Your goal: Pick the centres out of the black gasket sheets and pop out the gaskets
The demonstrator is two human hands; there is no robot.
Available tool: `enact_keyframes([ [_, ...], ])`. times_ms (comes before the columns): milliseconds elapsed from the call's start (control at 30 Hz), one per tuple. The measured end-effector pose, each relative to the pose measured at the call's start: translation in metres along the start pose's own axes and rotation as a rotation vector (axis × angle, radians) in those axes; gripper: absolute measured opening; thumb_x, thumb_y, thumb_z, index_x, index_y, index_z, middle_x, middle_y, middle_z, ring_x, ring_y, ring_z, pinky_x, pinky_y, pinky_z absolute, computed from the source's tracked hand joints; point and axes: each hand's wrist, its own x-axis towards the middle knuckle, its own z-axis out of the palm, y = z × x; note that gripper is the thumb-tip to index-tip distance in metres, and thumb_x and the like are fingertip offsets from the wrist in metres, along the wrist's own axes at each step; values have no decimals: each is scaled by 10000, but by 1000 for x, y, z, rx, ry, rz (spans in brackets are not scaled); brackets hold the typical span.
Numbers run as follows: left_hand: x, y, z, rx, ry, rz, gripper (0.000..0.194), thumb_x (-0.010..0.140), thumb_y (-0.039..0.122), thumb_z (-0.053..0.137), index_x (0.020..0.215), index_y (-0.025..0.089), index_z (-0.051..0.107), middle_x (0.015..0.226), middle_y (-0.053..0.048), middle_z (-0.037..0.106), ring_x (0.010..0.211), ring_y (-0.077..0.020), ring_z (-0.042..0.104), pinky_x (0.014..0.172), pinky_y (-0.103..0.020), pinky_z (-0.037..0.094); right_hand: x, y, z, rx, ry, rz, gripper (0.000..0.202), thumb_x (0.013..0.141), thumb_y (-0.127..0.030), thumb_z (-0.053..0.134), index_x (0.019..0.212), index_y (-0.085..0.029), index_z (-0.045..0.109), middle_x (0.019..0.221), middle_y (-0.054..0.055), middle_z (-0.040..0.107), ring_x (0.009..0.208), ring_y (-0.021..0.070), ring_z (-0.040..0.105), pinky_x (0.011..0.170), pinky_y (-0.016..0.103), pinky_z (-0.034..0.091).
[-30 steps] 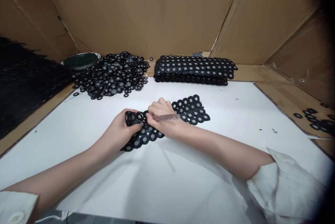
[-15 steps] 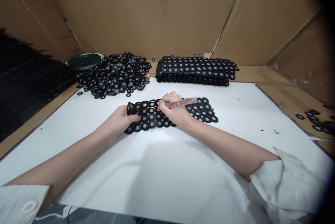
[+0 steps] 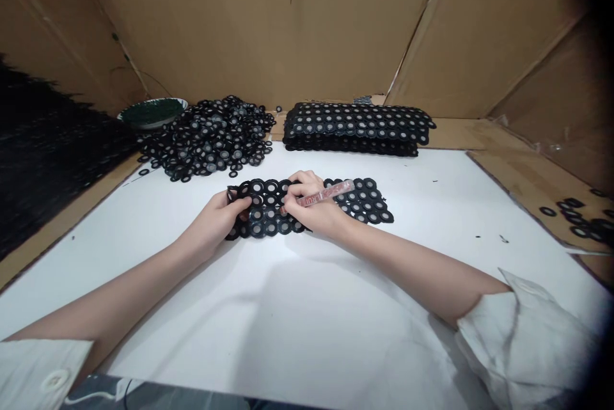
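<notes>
A strip of joined black rings with pale centres [image 3: 369, 199] lies across the white tabletop before me. My left hand [image 3: 221, 218] is closed around its left end, thumb on top and fingers partly hidden beneath. My right hand [image 3: 314, 205] rests over the middle of the strip, closed in a writing grip on a clear pen-like stick with reddish-brown lettering [image 3: 330, 193]. Its tip points down and left onto the rings, close to my left thumb. Whether the tip touches a ring, I cannot tell.
Behind on the left is a heap of loose black rings [image 3: 211, 138], beside a bowl of dark green material [image 3: 152, 112]. Stacked finished-looking ring strips [image 3: 357, 125] stand at the back. More rings [image 3: 578, 215] lie far right. Cardboard walls [image 3: 249, 26] enclose the table.
The pen-like stick's tip has moved down and slightly left to a lower row of rings. My left thumb has lifted a little, and the strip's left part has shifted slightly.
</notes>
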Motion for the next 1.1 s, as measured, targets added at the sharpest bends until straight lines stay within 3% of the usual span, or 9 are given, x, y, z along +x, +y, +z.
enact_keyframes([
  [133, -2, 2, 1, -15, -29, -27, 226, 678, 339, 598, 804, 151, 584, 705, -26, 593, 694, -195, 556, 632, -319, 428, 0, 2, 0, 59, -58, 6, 270, 737, -161, 439, 473, -180, 495, 829, 13, 510, 879, 156, 422, 821, 302, 326],
  [267, -4, 9, 1, 0, -70, -29, 284, 688, 395, 587, 828, 148, 593, 774, -52, 629, 724, -213, 574, 653, -332, 438, -1, 3, 1, 60, -25, 4, 295, 778, -189, 419, 490, -181, 479, 845, 12, 491, 910, 157, 401, 860, 310, 307],
  [433, -10, 16, 4, 165, -209, 0, 284, 613, 332, 660, 829, 158, 599, 819, -44, 651, 769, -222, 583, 671, -324, 447, -6, -5, 3, 4, -43, 7, 309, 832, -227, 375, 553, -184, 499, 897, 18, 490, 944, 166, 380, 869, 331, 296],
  [667, -25, 13, 15, 211, 29, 53, 336, 622, 264, 625, 922, 140, 540, 841, -45, 617, 783, -216, 570, 678, -331, 437, -11, -18, 11, -265, -15, -75, 198, 833, -258, 392, 699, -190, 521, 985, 68, 471, 984, 211, 349, 832, 364, 293],
  [867, -37, 21, 18, 251, -80, 23, 251, 663, 276, 591, 882, 163, 540, 803, -22, 601, 765, -206, 559, 641, -305, 414, -8, -16, 13, -376, -24, -119, 190, 831, -239, 379, 724, -182, 525, 953, 81, 485, 944, 217, 359, 806, 356, 295],
  [1100, -17, 10, 4, 307, -78, 106, 378, 598, 224, 627, 943, 191, 477, 830, -8, 592, 793, -200, 568, 683, -314, 425, -5, -7, 6, -179, -13, 1, 271, 837, -259, 381, 593, -184, 470, 871, 37, 489, 906, 183, 374, 794, 332, 300],
])
